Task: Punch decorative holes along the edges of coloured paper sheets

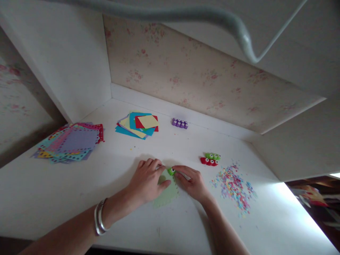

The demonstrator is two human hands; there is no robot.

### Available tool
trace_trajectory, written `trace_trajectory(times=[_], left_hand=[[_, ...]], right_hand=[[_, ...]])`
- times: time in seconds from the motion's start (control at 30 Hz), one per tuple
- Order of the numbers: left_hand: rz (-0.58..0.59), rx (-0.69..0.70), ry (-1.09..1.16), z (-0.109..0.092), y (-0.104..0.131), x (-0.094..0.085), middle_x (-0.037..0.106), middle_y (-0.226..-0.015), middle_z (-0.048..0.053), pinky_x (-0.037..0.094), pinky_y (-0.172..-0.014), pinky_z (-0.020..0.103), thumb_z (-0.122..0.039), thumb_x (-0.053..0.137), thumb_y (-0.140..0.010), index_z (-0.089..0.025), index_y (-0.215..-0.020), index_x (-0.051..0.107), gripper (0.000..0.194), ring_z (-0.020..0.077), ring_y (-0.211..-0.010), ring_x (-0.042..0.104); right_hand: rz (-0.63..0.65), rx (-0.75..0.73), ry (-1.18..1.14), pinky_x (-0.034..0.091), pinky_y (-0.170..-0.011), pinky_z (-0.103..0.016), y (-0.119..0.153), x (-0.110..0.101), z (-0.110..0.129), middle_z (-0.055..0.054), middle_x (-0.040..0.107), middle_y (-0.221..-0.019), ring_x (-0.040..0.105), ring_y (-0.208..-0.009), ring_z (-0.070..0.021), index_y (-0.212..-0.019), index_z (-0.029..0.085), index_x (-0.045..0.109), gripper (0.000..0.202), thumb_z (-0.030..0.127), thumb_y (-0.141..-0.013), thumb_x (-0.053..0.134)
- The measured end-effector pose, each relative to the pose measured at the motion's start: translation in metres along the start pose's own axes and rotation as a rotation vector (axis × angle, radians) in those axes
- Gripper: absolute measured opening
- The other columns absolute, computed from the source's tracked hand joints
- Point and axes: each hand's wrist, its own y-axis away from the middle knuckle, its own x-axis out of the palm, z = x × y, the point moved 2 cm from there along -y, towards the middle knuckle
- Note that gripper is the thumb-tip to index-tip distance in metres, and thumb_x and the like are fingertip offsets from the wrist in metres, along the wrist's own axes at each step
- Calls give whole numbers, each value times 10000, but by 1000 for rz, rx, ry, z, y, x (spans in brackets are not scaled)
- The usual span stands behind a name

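Note:
A pale green sheet of paper point(168, 193) with small holes along its edge lies on the white table under my hands. At its top edge sits a small bright green hole punch point(171, 171) with an eye-like white dot. My right hand point(191, 181) pinches the punch between thumb and fingers. My left hand point(150, 180) holds the sheet beside the punch, fingers curled over it and thumb on the paper. A silver bracelet point(99, 216) is on my left wrist.
Punched, colorful sheets point(77, 141) are piled at the left, plain colored papers point(138, 124) at the back. Purple punches point(180, 123) stand near the wall. Green punches point(212, 156) and red punches point(209, 162) are right of my hands, beside scattered confetti point(235, 187).

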Motion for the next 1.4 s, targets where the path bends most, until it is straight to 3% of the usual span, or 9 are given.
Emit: trace_trajectory(times=[0.27,0.43,0.73,1.0,1.4], left_hand=[[62,41,-7,-3,2,5,609,-1170,65,362,-930,460,-407,633,-864,-260,-1165,634,335,294,-1104,499],[62,43,0,0,1,6,602,-1205,66,361,-937,465,-416,634,-857,-254,-1181,629,362,301,-1122,487],[63,59,18,0,1,7,608,-1255,74,349,-984,485,-395,607,-874,-233,-1197,625,361,291,-1174,502],[89,84,63,5,2,15,516,-1451,74,229,-1151,510,-347,515,-928,-244,-1287,580,379,267,-1359,420],[151,72,55,6,1,18,472,-1498,76,152,-1190,525,-288,391,-980,-206,-1349,521,400,229,-1413,375]], right_hand=[[-17,-48,47,604,-829,-352,0,1,1,-47,746,-1022,709,-926,-195,-1106,277,709,212,210,-938,598],[-40,-80,65,590,-877,-382,1,2,3,-60,735,-1069,691,-1016,-218,-1113,277,704,214,212,-934,608],[-53,-114,32,603,-818,-320,3,3,5,-44,748,-1014,711,-925,-185,-1096,268,710,211,181,-927,619],[-45,-140,25,607,-818,-327,5,2,2,-47,750,-1020,713,-930,-187,-1100,275,714,223,176,-932,605],[-46,-125,37,602,-792,-320,4,0,7,-40,747,-985,710,-894,-187,-1087,281,717,223,165,-921,622]])
